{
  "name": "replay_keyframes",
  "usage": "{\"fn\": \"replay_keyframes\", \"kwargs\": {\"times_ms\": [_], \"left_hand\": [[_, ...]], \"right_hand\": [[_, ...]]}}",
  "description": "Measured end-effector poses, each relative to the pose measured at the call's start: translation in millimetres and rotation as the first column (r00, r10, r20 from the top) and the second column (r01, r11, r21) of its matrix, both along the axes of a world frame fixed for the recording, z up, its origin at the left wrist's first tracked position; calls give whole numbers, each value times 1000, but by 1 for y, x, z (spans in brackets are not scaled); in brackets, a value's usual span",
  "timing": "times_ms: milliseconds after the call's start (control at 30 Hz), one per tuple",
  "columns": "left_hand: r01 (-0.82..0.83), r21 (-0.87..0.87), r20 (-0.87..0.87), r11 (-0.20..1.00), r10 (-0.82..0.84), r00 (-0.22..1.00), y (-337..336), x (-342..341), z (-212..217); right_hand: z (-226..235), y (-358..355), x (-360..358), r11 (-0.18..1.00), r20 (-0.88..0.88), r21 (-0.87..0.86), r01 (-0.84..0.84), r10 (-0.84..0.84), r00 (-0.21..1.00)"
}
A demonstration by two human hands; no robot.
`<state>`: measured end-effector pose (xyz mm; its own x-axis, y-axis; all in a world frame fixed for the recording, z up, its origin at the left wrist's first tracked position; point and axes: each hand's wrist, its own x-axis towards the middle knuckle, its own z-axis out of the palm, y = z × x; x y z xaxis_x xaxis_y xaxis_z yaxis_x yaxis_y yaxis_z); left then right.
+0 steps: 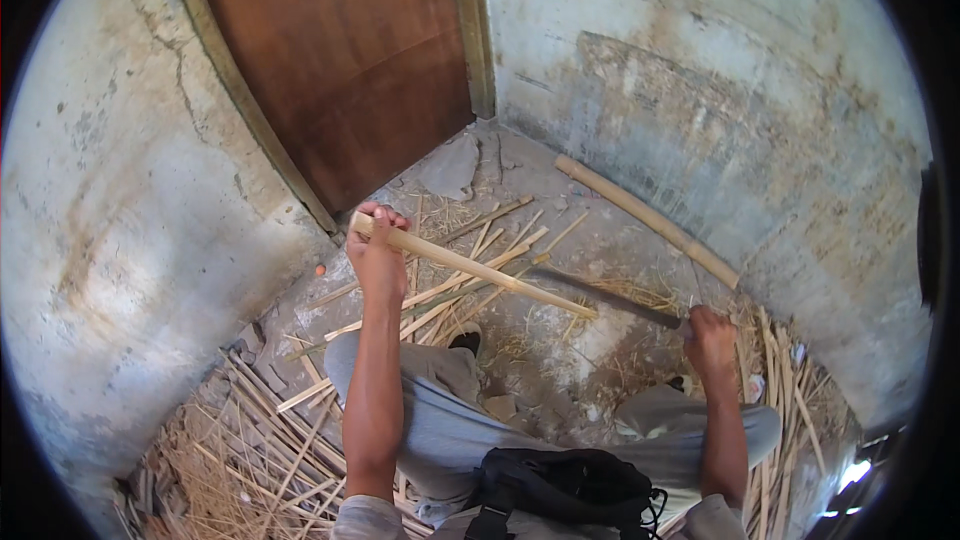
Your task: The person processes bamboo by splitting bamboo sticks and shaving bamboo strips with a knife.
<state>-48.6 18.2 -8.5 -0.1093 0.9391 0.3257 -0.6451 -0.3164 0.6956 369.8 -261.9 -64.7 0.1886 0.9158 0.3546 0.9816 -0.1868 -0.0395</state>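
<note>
My left hand is closed round the upper end of a pale split bamboo strip, which slants down to the right across the middle of the view. Its far end comes down near the dusty floor. On the right, my right hand grips the handle of a long dark machete. The blade points left, and its tip lies just right of the bamboo strip; whether they touch I cannot tell. Below and behind the strip, several cut bamboo strips lie crossed on the floor.
A whole bamboo pole lies along the right wall's foot. Heaps of strips and shavings cover the lower left, with more strips at right. A brown door stands ahead. A black waist bag rests on my lap.
</note>
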Motion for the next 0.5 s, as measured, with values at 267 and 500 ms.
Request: {"fn": "replay_keyframes", "kwargs": {"times_ms": [267, 500], "left_hand": [[-99, 296, -416, 950, 221, 882, -23, 44, 41], [-45, 466, -223, 884, 167, 960, -51, 115, 96]], "right_hand": [[25, -13, -10, 917, -286, 378, 128, -15, 958], [76, -6, -79, 963, -969, -83, 258, -139, 205]]}}
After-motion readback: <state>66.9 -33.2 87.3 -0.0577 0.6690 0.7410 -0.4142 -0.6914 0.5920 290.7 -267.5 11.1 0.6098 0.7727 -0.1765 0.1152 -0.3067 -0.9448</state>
